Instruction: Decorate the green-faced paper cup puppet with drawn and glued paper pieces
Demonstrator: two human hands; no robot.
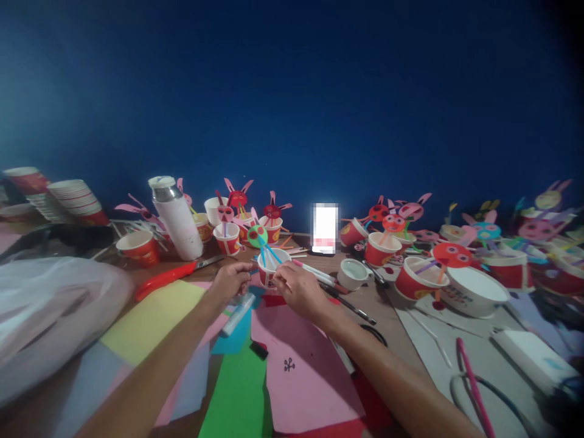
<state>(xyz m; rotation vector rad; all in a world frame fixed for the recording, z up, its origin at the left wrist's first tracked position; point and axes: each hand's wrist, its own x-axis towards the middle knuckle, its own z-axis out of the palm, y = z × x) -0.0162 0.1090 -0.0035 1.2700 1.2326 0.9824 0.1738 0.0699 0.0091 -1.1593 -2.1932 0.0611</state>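
Pink paper (pixel 305 359) lies under our arms. Our left hand (pixel 232 281) and right hand (pixel 298 291) pinch the cup (pixel 272 267). We should hold it still so the straws (pixel 269 254) stay up.

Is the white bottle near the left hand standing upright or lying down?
Upright, leaning slightly. The white bottle stands on its base on the table, cap on top, behind the left hand.

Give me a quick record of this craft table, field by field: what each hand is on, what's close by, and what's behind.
left hand: touching the red paper cup from its left
right hand: on the cup's right side
in the cup: green paper face on blue straws
near left hand: glue stick, red utility knife
under the arms: coloured paper sheets
behind: white bottle, finished cup figures
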